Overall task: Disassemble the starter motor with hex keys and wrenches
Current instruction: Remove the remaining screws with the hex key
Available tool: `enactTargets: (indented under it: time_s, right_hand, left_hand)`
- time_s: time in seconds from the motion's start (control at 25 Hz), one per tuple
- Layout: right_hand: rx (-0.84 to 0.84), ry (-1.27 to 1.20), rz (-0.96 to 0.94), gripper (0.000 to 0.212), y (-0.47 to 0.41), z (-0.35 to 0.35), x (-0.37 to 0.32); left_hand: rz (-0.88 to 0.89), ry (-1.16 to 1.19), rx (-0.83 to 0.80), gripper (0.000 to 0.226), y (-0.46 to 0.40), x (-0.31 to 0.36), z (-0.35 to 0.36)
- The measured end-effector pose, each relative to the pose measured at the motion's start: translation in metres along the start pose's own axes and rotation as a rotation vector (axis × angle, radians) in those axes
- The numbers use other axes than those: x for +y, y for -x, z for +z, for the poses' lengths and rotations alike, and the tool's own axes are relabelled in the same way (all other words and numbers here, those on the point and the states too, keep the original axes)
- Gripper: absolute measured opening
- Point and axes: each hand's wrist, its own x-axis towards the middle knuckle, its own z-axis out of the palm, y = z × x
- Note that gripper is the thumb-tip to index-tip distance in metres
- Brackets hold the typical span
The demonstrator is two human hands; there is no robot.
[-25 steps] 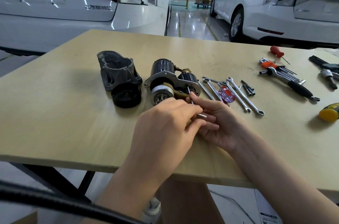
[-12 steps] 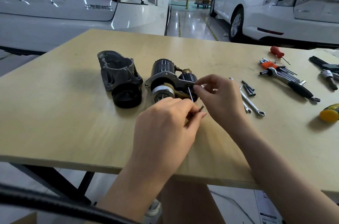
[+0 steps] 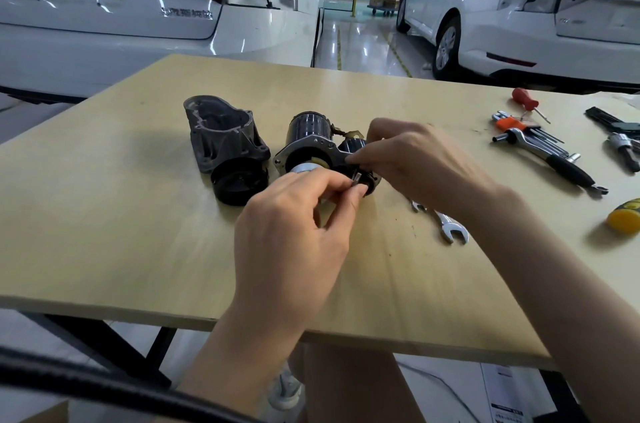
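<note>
Fingers (image 3: 349,192) of both hands pinched a hex key (image 3: 356,177) at the starter motor (image 3: 308,145); seating it squarely first would avoid rounding.

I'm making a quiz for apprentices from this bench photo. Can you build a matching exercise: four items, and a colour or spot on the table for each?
Items:
1. detached nose housing
2. open-end wrench
3. small screwdriver
4. starter motor body

Descriptions:
A. red handle, far right of the table
B. between the two hands
C. grey casting, left of the motor
D. bare metal, under the right forearm

Pairs: 1-C, 2-D, 3-A, 4-B
</note>
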Motion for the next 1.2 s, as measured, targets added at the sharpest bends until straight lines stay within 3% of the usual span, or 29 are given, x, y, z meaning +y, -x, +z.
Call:
enactTargets:
  time_s: [0.2, 0.32, 0.44, 0.52, 0.6, 0.68, 0.88, 1.08, 1.12, 1.2]
  right_hand:
    - [-0.029, 0.124, -0.125, 0.018, 0.002, 0.002, 0.004]
    - [0.039, 0.002, -0.095, 0.01, 0.004, 0.008, 0.003]
    - [0.393, -0.449, 0.236, 0.007, 0.012, 0.008, 0.012]
    - [0.523, -0.551, 0.549, 0.008, 0.023, 0.005, 0.032]
    - [0.395, -0.488, 0.796, 0.012, 0.038, 0.003, 0.053]
    - [0.257, -0.433, 0.911, 0.012, 0.048, 0.002, 0.066]
    - [0.228, -0.321, 0.928, 0.008, 0.05, 0.001, 0.071]
    - [0.08, -0.24, 0.938, 0.011, 0.05, 0.009, 0.072]
    - [0.096, -0.185, 0.921, 0.012, 0.05, 0.007, 0.07]
    - [0.305, -0.117, 0.753, 0.015, 0.046, 0.003, 0.058]
  left_hand:
    - [-0.034, 0.057, 0.026, 0.011, -0.001, -0.001, -0.003]
    - [-0.1, 0.141, 0.091, 0.01, 0.0, -0.001, -0.005]
    - [-0.148, 0.231, 0.149, 0.009, -0.001, -0.005, -0.008]
    - [-0.183, 0.244, 0.179, 0.01, -0.004, -0.006, -0.011]
    - [-0.195, 0.253, 0.191, 0.009, -0.006, -0.007, -0.012]
    - [-0.197, 0.254, 0.188, 0.009, -0.006, -0.006, -0.012]
    - [-0.176, 0.229, 0.168, 0.012, -0.007, -0.007, -0.014]
    - [-0.218, 0.244, 0.171, 0.006, -0.006, -0.009, -0.01]
    - [-0.232, 0.245, 0.174, 0.006, -0.006, -0.009, -0.009]
    - [-0.263, 0.256, 0.175, 0.007, -0.007, -0.012, -0.01]
